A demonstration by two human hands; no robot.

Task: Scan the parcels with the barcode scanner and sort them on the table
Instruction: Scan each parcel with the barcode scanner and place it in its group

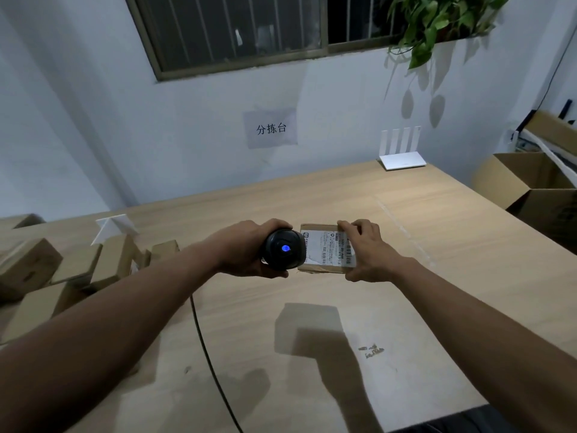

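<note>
A small flat cardboard parcel (pixel 324 251) with a white shipping label is held up above the wooden table (pixel 312 195). My right hand (pixel 367 253) grips its right end, thumb under and fingers over the top edge. My left hand (pixel 246 250) holds a black barcode scanner (pixel 282 249) right beside the parcel's left end; a blue light glows on the scanner's back. The scanner's black cable (pixel 206 342) hangs down toward the table's near edge. The scanner hides the left part of the label.
Several brown cardboard parcels (pixel 62 270) are piled at the table's left, with a white folded sign (pixel 114 228) behind them. A white router (pixel 402 159) stands at the back. An open carton (pixel 530 179) sits beyond the right edge. A tape line (pixel 402 231) crosses the tabletop.
</note>
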